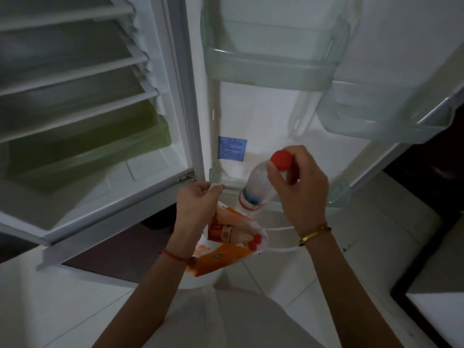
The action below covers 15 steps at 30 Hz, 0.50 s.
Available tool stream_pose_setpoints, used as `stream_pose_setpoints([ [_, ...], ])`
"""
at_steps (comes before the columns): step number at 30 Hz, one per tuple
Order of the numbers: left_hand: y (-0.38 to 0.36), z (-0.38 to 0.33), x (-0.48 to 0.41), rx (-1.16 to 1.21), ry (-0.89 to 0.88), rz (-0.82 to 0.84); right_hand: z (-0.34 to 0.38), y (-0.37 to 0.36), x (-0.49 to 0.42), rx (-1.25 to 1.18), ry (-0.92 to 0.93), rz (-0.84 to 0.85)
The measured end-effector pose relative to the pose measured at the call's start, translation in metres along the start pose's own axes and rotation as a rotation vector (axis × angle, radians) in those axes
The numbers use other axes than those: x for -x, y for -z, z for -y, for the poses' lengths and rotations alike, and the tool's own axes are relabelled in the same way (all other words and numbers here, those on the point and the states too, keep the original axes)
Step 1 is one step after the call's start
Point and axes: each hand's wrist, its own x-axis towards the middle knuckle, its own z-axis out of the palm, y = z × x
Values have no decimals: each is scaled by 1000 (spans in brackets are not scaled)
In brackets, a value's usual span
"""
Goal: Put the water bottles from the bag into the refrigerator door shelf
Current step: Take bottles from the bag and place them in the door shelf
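Observation:
My right hand (pixel 300 187) grips a clear water bottle (pixel 258 185) by its neck, just under the red cap; the bottle hangs tilted above the bag, in front of the lowest door shelf (pixel 342 192). My left hand (pixel 198 199) pinches a white handle of the orange and white bag (pixel 226 257) and holds the bag open. Inside the bag lie more bottles (pixel 226 233) with red caps, partly hidden by the bag's rim. The bag's other handle loops loose to the right.
The refrigerator door stands open with a clear upper door shelf (pixel 271 69) and another clear shelf (pixel 384 121) further right. The fridge interior at left has wire shelves (pixel 75 74) and a green drawer (pixel 88 146). Pale floor tiles lie below.

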Motion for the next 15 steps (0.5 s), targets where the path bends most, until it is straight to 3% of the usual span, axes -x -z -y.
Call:
stream_pose_setpoints([
  [5,5,7,-4,32,33,-54,9,-13,-29,7,44,-31],
  [15,13,1,-3,148,84,-106,-43,-108,-44,43,-39,273],
])
